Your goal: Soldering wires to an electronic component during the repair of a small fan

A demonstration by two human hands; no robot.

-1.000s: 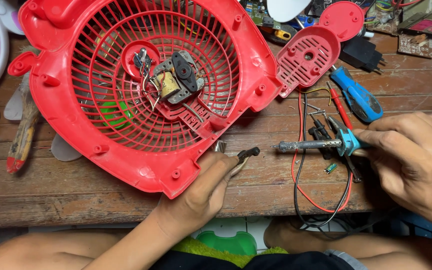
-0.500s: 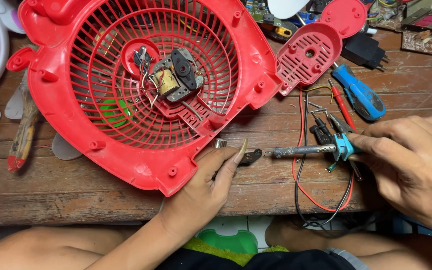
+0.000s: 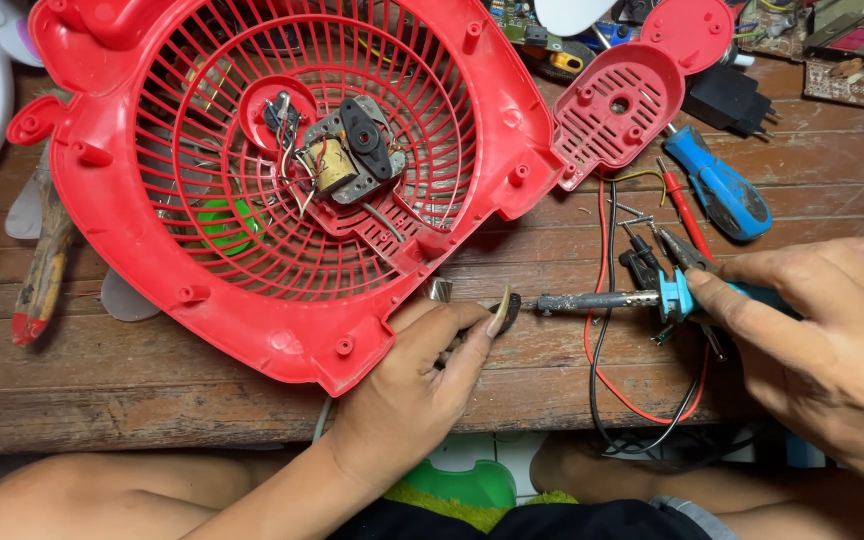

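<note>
A red plastic fan housing [image 3: 202, 290] with a grille lies on the wooden table [image 3: 152, 400], a small motor [image 3: 347, 150] with coloured wires at its centre. My left hand [image 3: 422, 370] pinches a small dark part [image 3: 508, 308] just off the housing's lower right edge. My right hand [image 3: 822, 340] grips the blue handle of a soldering iron [image 3: 612, 300]. The iron lies level and points left, its tip almost touching the dark part.
A red vented cover [image 3: 617, 110] and a red round cap [image 3: 690, 30] lie at the upper right. A blue-handled tool [image 3: 727, 190], pliers [image 3: 677, 250], a black adapter [image 3: 727, 100], red and black wires [image 3: 602, 380], circuit boards [image 3: 832, 80]. A paintbrush [image 3: 42, 270] lies at the left.
My left hand has shifted slightly right with the dark part, and the soldering iron's tip has come left, closer to it. The view has drifted a little.
</note>
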